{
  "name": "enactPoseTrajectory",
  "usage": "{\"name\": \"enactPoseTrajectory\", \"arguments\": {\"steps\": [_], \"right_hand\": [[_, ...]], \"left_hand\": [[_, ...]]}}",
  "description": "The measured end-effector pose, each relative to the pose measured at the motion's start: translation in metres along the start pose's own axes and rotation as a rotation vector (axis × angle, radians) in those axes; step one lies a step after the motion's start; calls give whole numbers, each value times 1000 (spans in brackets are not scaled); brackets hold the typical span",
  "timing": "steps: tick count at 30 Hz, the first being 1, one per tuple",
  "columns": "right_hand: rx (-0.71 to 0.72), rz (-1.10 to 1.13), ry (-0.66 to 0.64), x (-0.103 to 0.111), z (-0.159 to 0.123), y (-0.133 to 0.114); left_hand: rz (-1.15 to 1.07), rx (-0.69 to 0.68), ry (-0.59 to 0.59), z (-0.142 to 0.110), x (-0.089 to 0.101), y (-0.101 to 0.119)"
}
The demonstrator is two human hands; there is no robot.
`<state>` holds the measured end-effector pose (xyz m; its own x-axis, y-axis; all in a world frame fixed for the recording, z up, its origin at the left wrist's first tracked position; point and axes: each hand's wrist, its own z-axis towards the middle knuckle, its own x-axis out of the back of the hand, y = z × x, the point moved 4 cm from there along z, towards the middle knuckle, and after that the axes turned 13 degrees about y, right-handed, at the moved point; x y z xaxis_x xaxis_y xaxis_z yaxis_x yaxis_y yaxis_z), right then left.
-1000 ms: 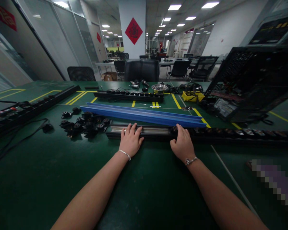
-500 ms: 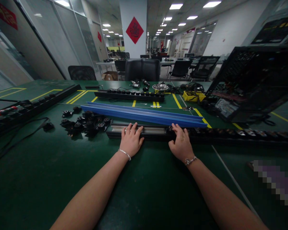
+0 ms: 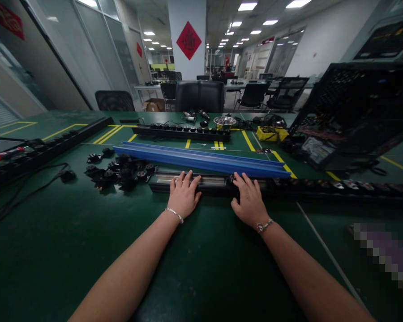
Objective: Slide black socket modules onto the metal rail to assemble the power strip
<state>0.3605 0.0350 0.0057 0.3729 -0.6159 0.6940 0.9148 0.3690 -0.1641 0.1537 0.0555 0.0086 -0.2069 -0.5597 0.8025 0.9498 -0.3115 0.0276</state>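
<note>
A long black rail (image 3: 159, 188) with a pale channel inside lies across the green table. My left hand (image 3: 184, 197) rests on its left part, fingers spread over the channel and thumb on the near side. Further right along the same rail, my right hand (image 3: 250, 201) has its fingers stretched out, their tips touching a small dark part (image 3: 232, 179) set in the channel. More such black parts line the rail to the right, partly hidden by this hand. Left of the rail sits a heap of loose black pieces (image 3: 124, 172).
A blue channel strip (image 3: 201, 160) lies just behind the rail. Further back are another filled rail (image 3: 181, 133), a metal bowl (image 3: 225, 122) and a yellow box (image 3: 272, 133). An open computer case (image 3: 332, 112) stands at right. A cable (image 3: 23, 192) trails at left.
My right hand has shifted slightly left along the rail, its fingers now more spread, and the small dark part has moved left too. My left hand stays in place.
</note>
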Motion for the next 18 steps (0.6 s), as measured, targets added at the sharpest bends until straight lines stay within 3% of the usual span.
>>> {"name": "enactPoseTrajectory", "arguments": {"steps": [18], "right_hand": [[-23,-19,-72,5,4,-3]], "left_hand": [[-20,34,-31,1,1,1]]}}
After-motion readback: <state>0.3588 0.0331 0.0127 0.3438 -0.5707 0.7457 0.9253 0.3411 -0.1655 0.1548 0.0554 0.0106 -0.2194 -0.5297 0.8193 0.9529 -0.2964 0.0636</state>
